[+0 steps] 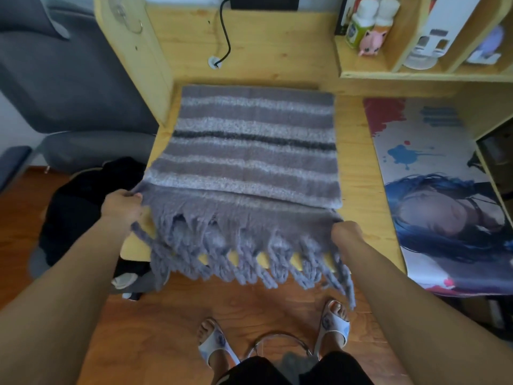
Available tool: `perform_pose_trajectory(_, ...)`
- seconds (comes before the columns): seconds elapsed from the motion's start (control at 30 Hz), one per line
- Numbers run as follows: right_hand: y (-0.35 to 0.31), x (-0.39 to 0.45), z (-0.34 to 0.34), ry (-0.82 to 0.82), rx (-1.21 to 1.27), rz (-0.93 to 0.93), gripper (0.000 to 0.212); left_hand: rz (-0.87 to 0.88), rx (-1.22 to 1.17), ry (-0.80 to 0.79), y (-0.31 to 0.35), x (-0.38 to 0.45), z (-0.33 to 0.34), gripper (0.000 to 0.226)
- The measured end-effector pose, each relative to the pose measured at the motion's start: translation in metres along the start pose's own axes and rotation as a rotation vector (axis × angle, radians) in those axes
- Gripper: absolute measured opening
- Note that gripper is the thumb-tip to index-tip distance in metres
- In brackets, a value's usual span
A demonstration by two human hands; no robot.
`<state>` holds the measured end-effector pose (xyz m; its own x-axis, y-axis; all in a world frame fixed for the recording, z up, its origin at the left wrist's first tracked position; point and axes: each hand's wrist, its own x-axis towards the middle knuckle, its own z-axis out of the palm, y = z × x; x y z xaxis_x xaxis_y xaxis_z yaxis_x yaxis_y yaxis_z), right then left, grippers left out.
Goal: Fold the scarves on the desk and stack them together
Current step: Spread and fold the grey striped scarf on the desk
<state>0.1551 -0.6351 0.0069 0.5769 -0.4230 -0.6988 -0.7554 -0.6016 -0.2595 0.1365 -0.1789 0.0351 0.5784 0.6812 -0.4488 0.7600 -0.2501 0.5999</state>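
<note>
A grey-mauve striped scarf (255, 145) with a dark stripe lies spread on the wooden desk (355, 162). Its long fringe (244, 245) hangs over the desk's front edge. My left hand (122, 207) grips the scarf's near left corner. My right hand (347, 232) grips the near right corner. Both hands hold the fringed end slightly above the desk. A folded layer of the same scarf shows beneath the top layer at the near right.
A printed mat (444, 190) lies on the desk to the right. Shelves with bottles (366, 23) and a pink toy stand at the back right. A black cable (224, 31) runs at the back. A black bundle (83, 207) sits on a seat to the left.
</note>
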Motion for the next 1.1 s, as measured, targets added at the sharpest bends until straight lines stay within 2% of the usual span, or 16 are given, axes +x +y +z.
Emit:
perform_pose_trajectory(0.07,0.001,0.002,-0.006,0.068,0.343,0.122,0.043,-0.047,0.055,-0.104,-0.001,-0.018,-0.007,0.018)
perform_pose_trajectory(0.13,0.006,0.002,-0.001,0.129,0.268,0.022,0.05,-0.042,0.166,-0.233,-0.006,-0.039,0.001,0.021)
perform_pose_trajectory(0.23,0.008,-0.004,0.005,0.146,0.229,0.024,0.072,0.062,0.158,-0.188,-0.015,-0.059,0.023,0.032)
perform_pose_trajectory(0.27,0.008,-0.005,0.005,0.139,0.208,0.012,0.074,0.085,0.142,-0.142,-0.016,-0.063,0.027,0.032)
perform_pose_trajectory(0.33,0.009,-0.005,0.0,0.122,0.182,-0.028,0.062,0.115,0.055,-0.038,-0.018,-0.068,0.029,0.029)
perform_pose_trajectory(0.4,0.012,-0.003,-0.005,0.085,0.222,-0.034,0.05,0.065,-0.139,-0.016,-0.022,-0.074,0.032,0.031)
perform_pose_trajectory(0.47,0.018,-0.002,-0.013,0.048,0.328,-0.031,0.042,-0.004,-0.254,-0.112,-0.025,-0.081,0.038,0.032)
perform_pose_trajectory(0.57,0.026,-0.002,-0.022,0.038,0.392,-0.051,0.025,-0.017,-0.142,-0.32,-0.035,-0.09,0.04,0.022)
perform_pose_trajectory(0.63,0.027,-0.003,-0.023,0.041,0.381,-0.058,0.014,-0.034,-0.11,-0.358,-0.038,-0.086,0.036,0.023)
perform_pose_trajectory(0.77,0.03,-0.008,-0.018,0.024,0.398,-0.051,0.012,-0.091,-0.133,-0.357,-0.031,-0.081,0.022,0.027)
perform_pose_trajectory(0.87,0.034,-0.013,-0.021,0.043,0.477,-0.011,0.015,-0.101,-0.163,-0.417,-0.039,-0.086,0.013,0.026)
perform_pose_trajectory(1.03,0.042,-0.019,-0.023,0.038,0.399,-0.116,0.01,-0.018,-0.075,-0.372,-0.049,-0.095,0.005,0.04)
perform_pose_trajectory(1.1,0.042,-0.025,-0.024,0.059,0.356,-0.161,0.03,0.046,0.005,-0.358,-0.049,-0.105,0.009,0.044)
